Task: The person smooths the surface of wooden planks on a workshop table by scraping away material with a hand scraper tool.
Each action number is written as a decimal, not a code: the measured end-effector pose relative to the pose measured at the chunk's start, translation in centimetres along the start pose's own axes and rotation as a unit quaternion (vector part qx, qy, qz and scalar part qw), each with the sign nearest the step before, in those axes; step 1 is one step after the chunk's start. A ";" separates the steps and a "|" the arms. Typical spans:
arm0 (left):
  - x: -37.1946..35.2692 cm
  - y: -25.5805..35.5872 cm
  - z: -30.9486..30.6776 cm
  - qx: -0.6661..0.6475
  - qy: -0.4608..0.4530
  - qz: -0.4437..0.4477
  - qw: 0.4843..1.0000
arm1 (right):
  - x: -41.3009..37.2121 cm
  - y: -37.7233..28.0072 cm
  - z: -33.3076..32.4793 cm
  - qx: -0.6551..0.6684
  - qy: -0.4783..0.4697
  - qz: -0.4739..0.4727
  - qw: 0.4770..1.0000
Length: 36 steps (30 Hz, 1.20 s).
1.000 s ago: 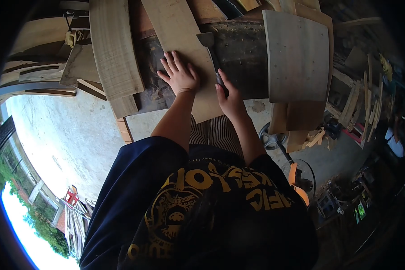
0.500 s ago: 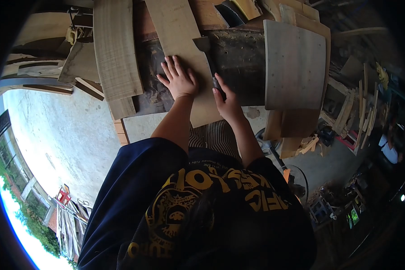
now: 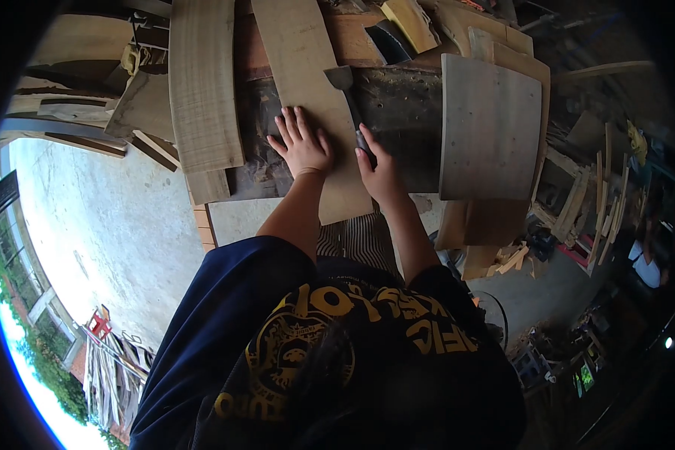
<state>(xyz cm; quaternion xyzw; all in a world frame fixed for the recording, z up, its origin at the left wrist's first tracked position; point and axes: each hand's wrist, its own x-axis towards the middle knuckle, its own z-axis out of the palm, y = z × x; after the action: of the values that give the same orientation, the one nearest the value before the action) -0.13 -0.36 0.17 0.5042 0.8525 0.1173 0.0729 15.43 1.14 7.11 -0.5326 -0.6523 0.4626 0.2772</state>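
A long light-brown board point(image 3: 300, 56) lies lengthwise across a dark worktop point(image 3: 405, 112), its near end reaching my lap. My left hand point(image 3: 304, 145) rests on the board with its fingers spread. To the right of it, my right hand point(image 3: 376, 161) is closed round the handle of a scraper point(image 3: 341, 79), a flat-bladed tool. The blade lies at the board's right edge, pointing away from me, and part of the handle is hidden by my fingers.
Wide boards point(image 3: 206, 90) lie on the left, and a curved grey panel point(image 3: 491, 127) on the right. A yellow block point(image 3: 411, 24) sits at the far side. Wood strips point(image 3: 607, 202) stand at the right, near a person point(image 3: 645, 262).
The whole view has shifted slightly, with the worktop lower in the frame. My hands keep nearly the same places on the board and the scraper.
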 end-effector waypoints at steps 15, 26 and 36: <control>0.2 -0.4 1.2 0.005 0.024 0.015 1.000 | -18.5 0.0 -6.9 0.022 -0.029 0.150 0.988; -7.8 -0.8 -2.5 0.073 -0.214 0.515 0.827 | -28.3 -1.0 -6.8 -0.016 -0.067 0.272 0.960; 14.4 -0.8 -2.2 0.119 -0.064 -0.052 0.989 | -30.7 0.8 -5.2 -0.072 -0.054 0.203 0.975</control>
<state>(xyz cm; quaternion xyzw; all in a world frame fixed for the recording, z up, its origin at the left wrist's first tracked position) -8.27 11.62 1.95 0.4707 0.8790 -0.0220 0.0729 28.78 -26.46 12.56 -0.6467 -0.5760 0.4894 0.1026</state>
